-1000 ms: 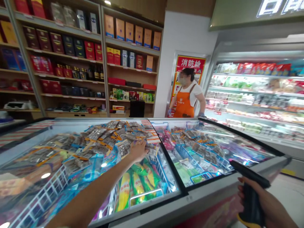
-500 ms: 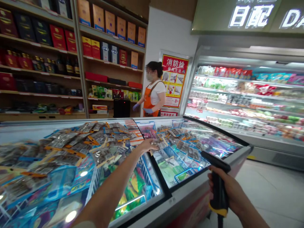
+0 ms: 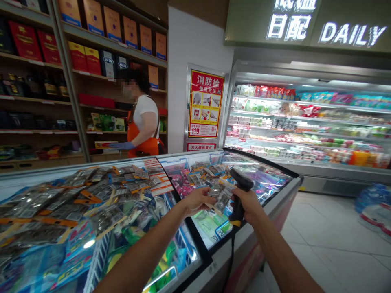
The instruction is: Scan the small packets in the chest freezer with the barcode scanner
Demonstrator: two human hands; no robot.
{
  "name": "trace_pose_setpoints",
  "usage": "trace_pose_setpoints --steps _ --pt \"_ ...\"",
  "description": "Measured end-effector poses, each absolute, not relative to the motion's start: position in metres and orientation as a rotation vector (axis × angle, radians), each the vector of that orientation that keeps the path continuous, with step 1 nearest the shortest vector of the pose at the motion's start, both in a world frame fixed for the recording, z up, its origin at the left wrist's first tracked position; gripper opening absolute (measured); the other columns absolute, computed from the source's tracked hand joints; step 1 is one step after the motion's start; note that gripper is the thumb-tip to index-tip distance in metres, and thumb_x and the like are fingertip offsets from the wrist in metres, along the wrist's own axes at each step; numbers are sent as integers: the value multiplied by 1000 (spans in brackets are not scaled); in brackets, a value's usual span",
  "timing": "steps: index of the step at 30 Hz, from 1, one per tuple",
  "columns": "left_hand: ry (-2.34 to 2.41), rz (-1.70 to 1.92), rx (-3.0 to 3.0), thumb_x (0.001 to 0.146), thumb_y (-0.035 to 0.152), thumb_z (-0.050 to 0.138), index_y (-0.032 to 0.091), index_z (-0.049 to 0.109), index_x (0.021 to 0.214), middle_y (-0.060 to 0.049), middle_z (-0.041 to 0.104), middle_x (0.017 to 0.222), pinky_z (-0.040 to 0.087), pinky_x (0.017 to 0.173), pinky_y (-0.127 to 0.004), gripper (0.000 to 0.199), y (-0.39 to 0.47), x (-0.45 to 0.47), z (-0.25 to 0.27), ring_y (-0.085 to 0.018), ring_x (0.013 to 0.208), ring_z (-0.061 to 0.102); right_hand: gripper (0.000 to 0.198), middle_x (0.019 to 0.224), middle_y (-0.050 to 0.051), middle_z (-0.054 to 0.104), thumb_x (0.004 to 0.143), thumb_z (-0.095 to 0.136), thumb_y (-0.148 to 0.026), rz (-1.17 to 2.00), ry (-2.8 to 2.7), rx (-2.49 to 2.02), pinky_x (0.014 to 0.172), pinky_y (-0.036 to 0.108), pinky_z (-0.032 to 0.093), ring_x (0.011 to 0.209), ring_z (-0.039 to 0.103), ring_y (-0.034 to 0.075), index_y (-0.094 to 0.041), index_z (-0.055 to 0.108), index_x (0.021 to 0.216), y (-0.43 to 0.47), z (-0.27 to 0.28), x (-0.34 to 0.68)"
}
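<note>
Above the freezer's glass top, my left hand [image 3: 197, 202] pinches a small clear packet [image 3: 222, 196] with dark contents by its left edge. My right hand [image 3: 249, 205] is wrapped round the handle of a black barcode scanner [image 3: 241, 181] with a yellow base. The packet's right edge meets the fingers of my right hand, though I cannot tell whether they grip it. From the scanner a cable hangs down past the freezer's front. To the left, many similar packets [image 3: 73, 201] with orange and blue strips are heaped on the glass.
The chest freezer [image 3: 210, 266] stretches across in front of me. Behind it a person in an orange apron [image 3: 146, 118] stands by shelves of boxes and bottles. A lit chiller [image 3: 317, 122] stands at the right, with wrapped water bottles [image 3: 374, 203] on the tiled floor.
My left hand has brought the packet towards me and to the right. My right hand has moved up and left with the scanner, beside it. The person behind has moved left.
</note>
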State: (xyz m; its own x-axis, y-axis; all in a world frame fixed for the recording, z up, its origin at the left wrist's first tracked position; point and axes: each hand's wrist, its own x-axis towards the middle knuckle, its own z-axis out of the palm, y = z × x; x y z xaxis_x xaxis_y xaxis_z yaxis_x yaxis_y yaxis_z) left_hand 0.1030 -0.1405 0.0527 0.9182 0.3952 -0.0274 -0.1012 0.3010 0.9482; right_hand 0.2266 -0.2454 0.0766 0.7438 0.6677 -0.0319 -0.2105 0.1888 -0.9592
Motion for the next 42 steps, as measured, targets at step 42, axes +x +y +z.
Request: trace_pose_setpoints --steps 42 --pt "503 925 813 73 17 54 15 55 83 -5 60 88 51 72 -32 11 -53 108 17 -15 76 59 26 44 -4 48 73 52 -42 1259 -462 -1283 30 20 37 33 44 8 -17 50 68 -285 92 183"
